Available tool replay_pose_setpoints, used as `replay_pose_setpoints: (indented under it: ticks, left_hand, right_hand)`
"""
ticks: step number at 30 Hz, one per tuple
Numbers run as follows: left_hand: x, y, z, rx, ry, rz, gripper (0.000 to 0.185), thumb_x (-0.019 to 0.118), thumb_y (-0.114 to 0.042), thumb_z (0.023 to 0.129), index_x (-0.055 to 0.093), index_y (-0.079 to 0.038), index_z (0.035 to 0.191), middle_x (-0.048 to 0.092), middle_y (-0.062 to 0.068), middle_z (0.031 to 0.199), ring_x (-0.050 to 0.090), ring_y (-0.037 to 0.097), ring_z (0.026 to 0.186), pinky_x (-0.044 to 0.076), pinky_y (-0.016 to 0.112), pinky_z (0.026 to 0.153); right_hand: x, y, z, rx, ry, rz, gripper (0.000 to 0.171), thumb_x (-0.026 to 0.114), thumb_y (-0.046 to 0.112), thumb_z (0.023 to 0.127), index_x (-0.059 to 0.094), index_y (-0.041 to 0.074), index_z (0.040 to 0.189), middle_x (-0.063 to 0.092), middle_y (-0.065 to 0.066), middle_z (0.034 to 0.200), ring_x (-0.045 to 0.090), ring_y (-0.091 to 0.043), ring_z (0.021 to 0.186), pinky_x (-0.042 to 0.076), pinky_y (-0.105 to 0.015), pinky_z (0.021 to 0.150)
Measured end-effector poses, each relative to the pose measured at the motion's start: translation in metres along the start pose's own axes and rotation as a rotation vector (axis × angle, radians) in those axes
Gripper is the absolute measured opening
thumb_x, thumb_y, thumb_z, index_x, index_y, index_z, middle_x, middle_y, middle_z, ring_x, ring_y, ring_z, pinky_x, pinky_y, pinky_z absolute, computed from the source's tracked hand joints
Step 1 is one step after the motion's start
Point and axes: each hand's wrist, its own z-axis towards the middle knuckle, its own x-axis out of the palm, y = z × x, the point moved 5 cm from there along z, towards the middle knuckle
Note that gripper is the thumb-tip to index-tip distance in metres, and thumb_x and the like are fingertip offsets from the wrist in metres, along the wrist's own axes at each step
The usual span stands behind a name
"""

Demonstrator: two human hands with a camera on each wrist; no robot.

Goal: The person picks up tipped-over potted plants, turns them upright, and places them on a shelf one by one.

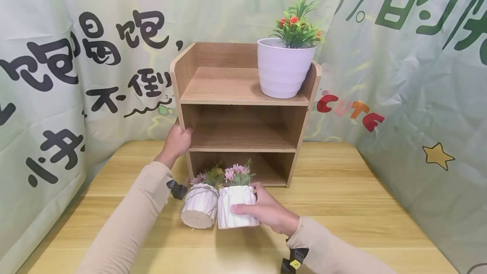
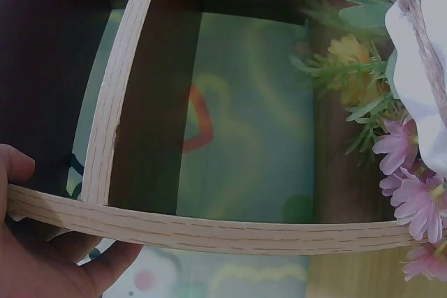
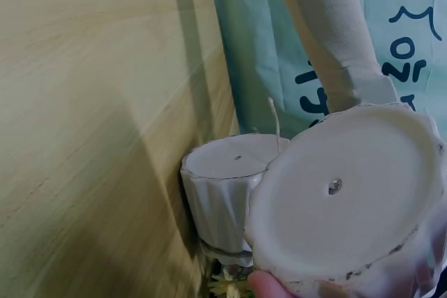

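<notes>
My left hand [image 1: 176,143] grips the left side panel of a wooden shelf unit [image 1: 243,146], thumb inside and fingers outside in the left wrist view. In my right hand [image 1: 271,211] is a white flowerpot [image 1: 236,208] with pink flowers [image 1: 237,172], held in front of the shelf's bottom compartment. Its underside [image 3: 349,193] shows in the right wrist view. Just left of it, a second white flowerpot [image 1: 199,206], with twine around it, lies tipped on the table, its base towards me and its pink and yellow flowers towards the shelf.
On the right of the top shelf stands a larger white pot [image 1: 285,69] with a green plant and red flowers. The wooden table [image 1: 327,206] carries the shelf unit. Printed cloth [image 1: 125,3] hangs behind and at both sides.
</notes>
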Motion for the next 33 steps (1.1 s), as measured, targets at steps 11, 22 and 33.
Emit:
replay_pose_setpoints:
  ticks: [11,22,33]
  left_hand:
    - [0.0,-0.001,-0.001,-0.001,-0.003,-0.008,0.041,0.043,-0.01,0.099,0.042,0.012,0.133,0.051,0.033,0.129,0.047,0.043,0.123,0.032,0.051,0.109]
    - [0.0,-0.001,-0.001,-0.007,0.002,-0.005,0.041,0.042,-0.011,0.099,0.041,0.011,0.134,0.051,0.033,0.129,0.047,0.044,0.122,0.032,0.051,0.108]
    - [0.0,-0.001,-0.001,-0.003,-0.006,0.01,0.041,0.041,-0.011,0.099,0.04,0.01,0.134,0.052,0.033,0.128,0.047,0.043,0.122,0.033,0.051,0.108]
  right_hand:
    - [-0.001,0.011,-0.006,-0.016,-0.003,-0.042,0.077,0.077,0.012,0.081,0.026,-0.003,0.136,0.058,-0.017,0.103,0.065,-0.022,0.081,0.058,-0.038,0.072]
    - [-0.006,0.026,-0.008,-0.097,-0.061,-0.114,0.076,0.08,0.01,0.077,0.03,-0.003,0.133,0.055,-0.017,0.104,0.06,-0.022,0.086,0.057,-0.036,0.072]
    - [-0.01,0.045,-0.009,-0.162,-0.101,-0.171,0.073,0.082,0.013,0.074,0.035,0.0,0.129,0.054,-0.017,0.103,0.058,-0.023,0.088,0.057,-0.035,0.071]
